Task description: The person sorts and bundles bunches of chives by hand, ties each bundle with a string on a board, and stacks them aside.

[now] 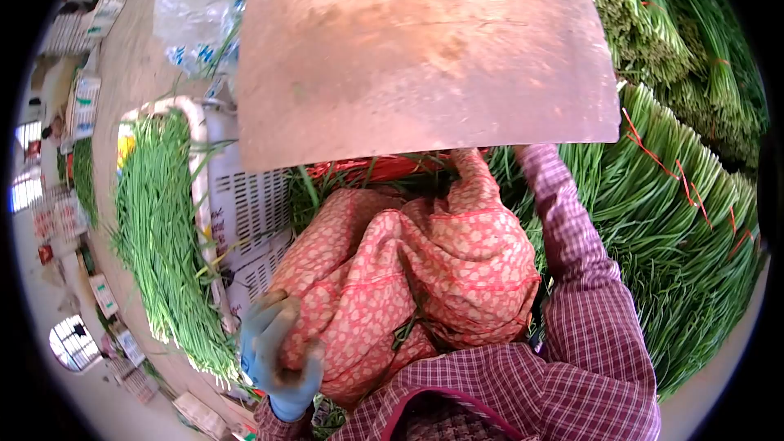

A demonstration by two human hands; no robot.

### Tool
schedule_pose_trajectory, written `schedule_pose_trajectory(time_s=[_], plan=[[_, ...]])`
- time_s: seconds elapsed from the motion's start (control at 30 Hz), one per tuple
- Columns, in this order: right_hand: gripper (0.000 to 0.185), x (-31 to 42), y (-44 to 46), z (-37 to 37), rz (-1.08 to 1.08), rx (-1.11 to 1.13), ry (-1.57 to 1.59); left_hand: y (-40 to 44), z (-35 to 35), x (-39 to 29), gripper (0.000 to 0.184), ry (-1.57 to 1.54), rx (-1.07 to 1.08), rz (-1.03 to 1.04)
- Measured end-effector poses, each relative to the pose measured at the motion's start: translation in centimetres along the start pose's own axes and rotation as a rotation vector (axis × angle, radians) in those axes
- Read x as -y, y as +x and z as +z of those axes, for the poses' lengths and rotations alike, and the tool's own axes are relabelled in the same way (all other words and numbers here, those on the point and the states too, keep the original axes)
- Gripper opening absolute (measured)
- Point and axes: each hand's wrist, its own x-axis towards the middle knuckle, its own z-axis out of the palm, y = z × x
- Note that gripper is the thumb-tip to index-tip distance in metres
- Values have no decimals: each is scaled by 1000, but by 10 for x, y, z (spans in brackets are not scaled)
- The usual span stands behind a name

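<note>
My left hand (280,353), in a blue glove with dirty fingertips, is beside my left thigh, fingers curved and apart with nothing between them. A large flat board (425,57) fills the top middle of the view. My right arm in a checked sleeve (572,237) reaches forward and passes under the board's near edge, which hides my right hand. Red patterned cloth (392,278) covers my legs. Below the board's edge, red strips (376,168) lie among green stalks.
At the left, a white crate (245,196) stands beside a pile of long green stalks (167,229). Bundles of green stalks with red ties (670,253) are heaped at the right. Clear plastic (200,12) lies at the upper left, and more crates (84,102) stand farther left.
</note>
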Motion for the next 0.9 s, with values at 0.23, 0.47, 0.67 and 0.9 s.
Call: schedule_pose_trajectory(time_s=[0.23, 0.47, 0.67, 0.9], plan=[[21, 173, -46, -14, -678, 439, 482, -5, -4, 8, 41, -24, -7, 41], [26, 215, -43, 17, -827, 484, 536, -13, -6, 16, 40, -104, -73, 26], [31, 225, -46, 34, -678, 548, 492, -12, -12, 25, 44, -131, -32, 26], [39, 240, -46, 13, -764, 603, 450, -12, -12, 31, 42, -179, -44, 48]])
